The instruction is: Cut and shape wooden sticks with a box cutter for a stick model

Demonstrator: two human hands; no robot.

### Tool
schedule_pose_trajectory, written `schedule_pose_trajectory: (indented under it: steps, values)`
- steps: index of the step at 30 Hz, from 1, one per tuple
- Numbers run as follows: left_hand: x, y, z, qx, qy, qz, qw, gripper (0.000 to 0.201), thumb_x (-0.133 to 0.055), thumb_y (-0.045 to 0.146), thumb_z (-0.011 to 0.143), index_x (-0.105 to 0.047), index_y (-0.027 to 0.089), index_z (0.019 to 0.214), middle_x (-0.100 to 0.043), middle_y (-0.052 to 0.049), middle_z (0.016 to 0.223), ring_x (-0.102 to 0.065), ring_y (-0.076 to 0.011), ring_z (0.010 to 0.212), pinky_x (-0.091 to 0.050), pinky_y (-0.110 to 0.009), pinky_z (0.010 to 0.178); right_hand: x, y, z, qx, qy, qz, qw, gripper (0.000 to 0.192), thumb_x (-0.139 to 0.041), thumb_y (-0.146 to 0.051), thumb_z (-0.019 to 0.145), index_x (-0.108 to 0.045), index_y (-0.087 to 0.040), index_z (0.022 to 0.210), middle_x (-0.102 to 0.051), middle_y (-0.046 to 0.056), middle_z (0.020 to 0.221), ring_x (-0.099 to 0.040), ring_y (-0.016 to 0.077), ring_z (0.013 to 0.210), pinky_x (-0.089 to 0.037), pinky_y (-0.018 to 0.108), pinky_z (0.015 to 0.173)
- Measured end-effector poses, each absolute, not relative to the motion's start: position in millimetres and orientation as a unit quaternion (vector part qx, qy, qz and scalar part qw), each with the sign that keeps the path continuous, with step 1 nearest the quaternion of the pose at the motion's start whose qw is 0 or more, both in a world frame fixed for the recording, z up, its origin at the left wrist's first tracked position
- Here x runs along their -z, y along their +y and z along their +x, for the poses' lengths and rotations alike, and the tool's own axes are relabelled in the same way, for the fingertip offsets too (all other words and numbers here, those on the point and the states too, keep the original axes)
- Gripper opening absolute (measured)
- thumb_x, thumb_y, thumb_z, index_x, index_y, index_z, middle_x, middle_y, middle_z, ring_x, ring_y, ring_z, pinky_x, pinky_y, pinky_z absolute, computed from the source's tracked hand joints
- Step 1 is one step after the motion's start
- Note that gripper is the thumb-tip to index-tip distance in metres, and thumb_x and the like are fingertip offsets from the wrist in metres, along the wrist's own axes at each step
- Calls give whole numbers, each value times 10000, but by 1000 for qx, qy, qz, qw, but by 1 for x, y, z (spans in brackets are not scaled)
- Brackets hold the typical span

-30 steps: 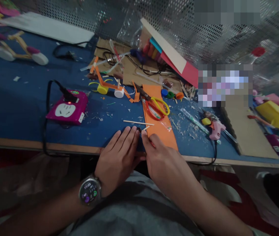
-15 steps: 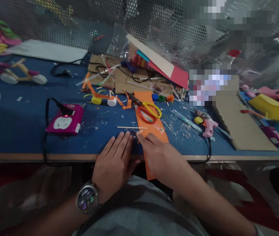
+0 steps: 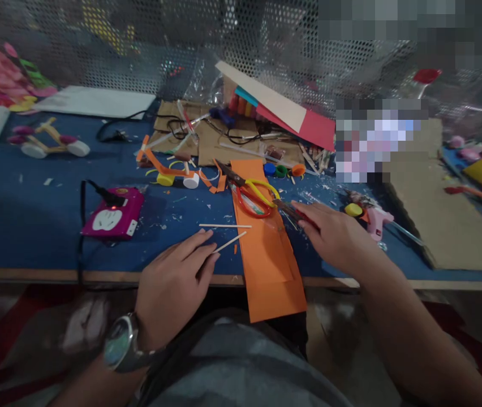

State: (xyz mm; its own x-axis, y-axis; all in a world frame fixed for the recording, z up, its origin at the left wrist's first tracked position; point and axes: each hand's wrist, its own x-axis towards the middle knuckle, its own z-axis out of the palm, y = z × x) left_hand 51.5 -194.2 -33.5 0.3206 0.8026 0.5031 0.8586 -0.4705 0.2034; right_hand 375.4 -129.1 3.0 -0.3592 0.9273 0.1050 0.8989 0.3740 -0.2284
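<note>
The left hand (image 3: 173, 282) is pinching a thin wooden stick (image 3: 229, 243) between its fingertips; the right hand (image 3: 334, 237), loosely open and empty, is reaching at two o'clock beside the orange paper strip (image 3: 266, 254) and scissors (image 3: 253, 192).

There are two thin wooden sticks (image 3: 225, 226), one pair of scissors (image 3: 254, 194), one long orange paper (image 3: 266, 249), one pink plug box (image 3: 112, 219), one pink glue gun (image 3: 374, 221) and three little bottle caps (image 3: 282, 170).
</note>
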Motion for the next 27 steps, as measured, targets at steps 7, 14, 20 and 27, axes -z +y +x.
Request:
schedule_pose_trajectory:
  steps: [7,14,20,27]
  values:
    - [26,-185,45,251,-491,-832,55,132,-626,227,1083,-751,187,1079,-841,-58,1151,-805,-240,1102,-638,-393,964,6,-111,388,-30,-848,-522,85,442,-474,-245,1110,-680,-95,1472,-783,198,1301,-725,347,1179,-549,570,1062]
    - [-2,-161,52,252,-416,-871,69,102,-608,196,1094,-686,167,1153,-808,-57,1149,-776,-215,1060,-597,-354,954,-35,-101,362,-154,-872,-441,147,387,-456,-325,1145,-722,-169,1378,-770,131,1286,-705,272,1205,-531,411,1032]
    - [-42,-118,72,222,-311,-914,136,137,-517,150,1104,-646,167,1147,-780,-61,1008,-740,-232,893,-564,-363,818,-67,-77,333,-359,-874,-319,71,304,-493,-284,1126,-753,-171,1018,-720,9,846,-643,148,774,-452,275,752]
    - [-45,-85,85,115,-297,-945,68,281,-421,136,1083,-613,230,902,-687,-1,752,-671,-214,611,-381,-366,531,-50,-63,341,-408,-857,-297,102,334,-487,-274,1126,-663,-161,866,-611,-7,791,-511,124,718,-359,260,693]
